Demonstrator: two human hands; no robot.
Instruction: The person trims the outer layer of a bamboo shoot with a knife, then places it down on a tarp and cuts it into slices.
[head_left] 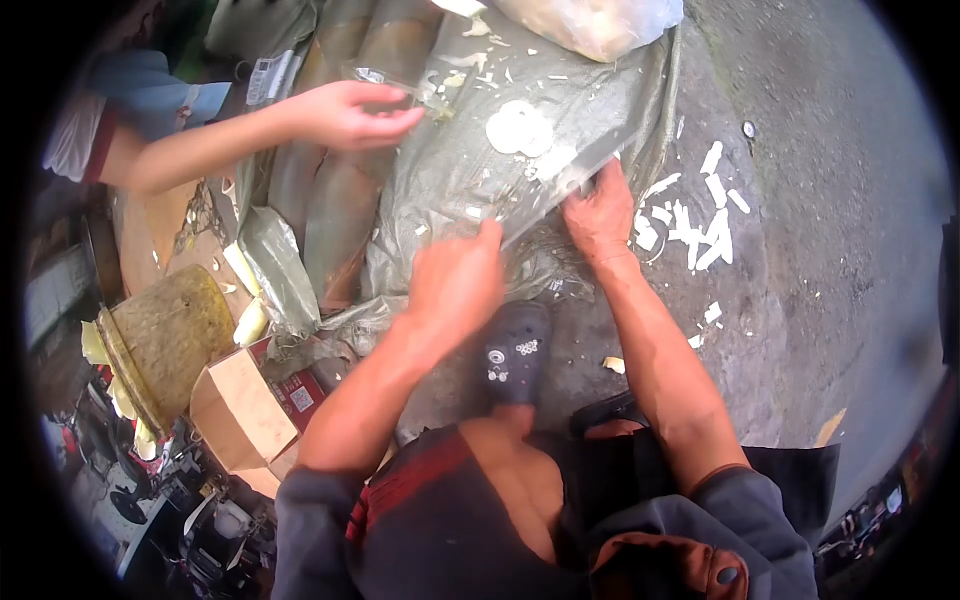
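A long, translucent flat strip (540, 203) runs slantwise between my hands, over a grey-green plastic sheet. Its kind is hard to tell because of blur. My left hand (455, 280) is closed round its near end, the thumb along the edge. At the far end, my right hand (600, 215) grips the strip with bent fingers. White round pieces (518, 128) lie on the grey-green sheet (420, 190) just beyond the strip. Small white scraps are scattered around them.
Another person's hand (360, 115) reaches in from the left. White offcuts (715, 215) litter the ground at right. A filled plastic bag (600, 25) sits at the top. On the left are a dirty yellow bucket (185, 335) and an open cardboard box (245, 410).
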